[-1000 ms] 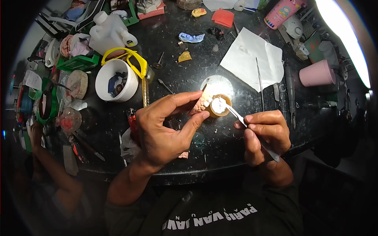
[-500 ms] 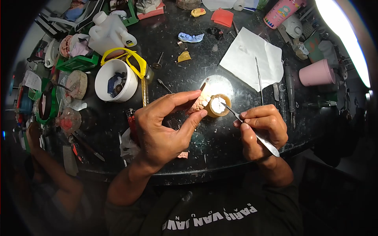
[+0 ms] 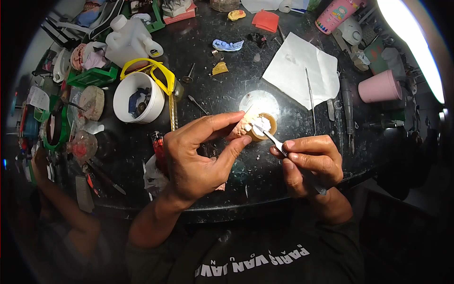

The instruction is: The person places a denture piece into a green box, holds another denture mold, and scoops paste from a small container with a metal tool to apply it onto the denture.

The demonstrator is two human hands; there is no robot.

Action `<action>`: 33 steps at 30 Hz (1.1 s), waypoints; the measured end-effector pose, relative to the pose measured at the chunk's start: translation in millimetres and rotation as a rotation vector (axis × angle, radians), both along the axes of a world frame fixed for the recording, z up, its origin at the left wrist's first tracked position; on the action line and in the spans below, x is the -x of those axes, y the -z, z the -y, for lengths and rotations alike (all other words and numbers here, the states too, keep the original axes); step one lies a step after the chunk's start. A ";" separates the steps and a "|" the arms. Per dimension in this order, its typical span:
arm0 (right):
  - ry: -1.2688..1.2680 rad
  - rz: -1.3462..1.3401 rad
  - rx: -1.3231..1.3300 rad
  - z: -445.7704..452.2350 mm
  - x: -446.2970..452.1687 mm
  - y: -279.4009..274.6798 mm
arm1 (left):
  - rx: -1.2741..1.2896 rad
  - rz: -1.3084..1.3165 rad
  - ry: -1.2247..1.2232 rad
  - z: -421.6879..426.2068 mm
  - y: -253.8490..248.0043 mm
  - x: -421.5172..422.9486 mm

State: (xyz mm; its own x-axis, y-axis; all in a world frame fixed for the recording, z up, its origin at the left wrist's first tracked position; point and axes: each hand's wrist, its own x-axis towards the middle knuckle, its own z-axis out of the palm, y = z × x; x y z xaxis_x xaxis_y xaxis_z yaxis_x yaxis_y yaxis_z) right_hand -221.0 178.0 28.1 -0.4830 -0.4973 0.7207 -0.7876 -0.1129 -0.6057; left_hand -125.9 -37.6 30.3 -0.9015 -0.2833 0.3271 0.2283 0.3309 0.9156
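Between its thumb and index finger, my left hand [image 3: 196,154] pinches a small dental model [image 3: 240,128] with cream-coloured teeth on a pinkish base. Its right side sits over the left rim of a small amber jar [image 3: 272,134] containing white material. My right hand [image 3: 316,163] is closed around a metal spatula [image 3: 273,138]. The spatula's tip is at the white material, close beside the model's teeth; whether it touches them I cannot tell. My left fingers partly cover the model.
Left of my hands stand a white tub [image 3: 158,106], yellow safety glasses [image 3: 163,75] and a red lighter [image 3: 158,149]. A white paper sheet [image 3: 302,68] and a thin metal tool [image 3: 310,97] lie beyond the jar. At far left is another person's arm [image 3: 59,194].
The spatula's tip has shifted left, from the jar's middle toward the dental model. My right hand has moved slightly left, and the spatula's handle has turned. My left hand stays nearly still.
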 end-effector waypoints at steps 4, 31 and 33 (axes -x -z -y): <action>-0.011 0.003 -0.001 0.5 0.9 1.7 | -0.015 0.004 0.002 -0.8 -0.6 -0.2; -0.010 0.033 0.021 0.0 1.5 4.6 | 0.008 0.003 -0.004 0.2 0.9 -0.7; -0.011 0.028 0.016 -0.6 1.9 3.8 | 0.001 0.002 0.001 0.0 -0.2 -0.8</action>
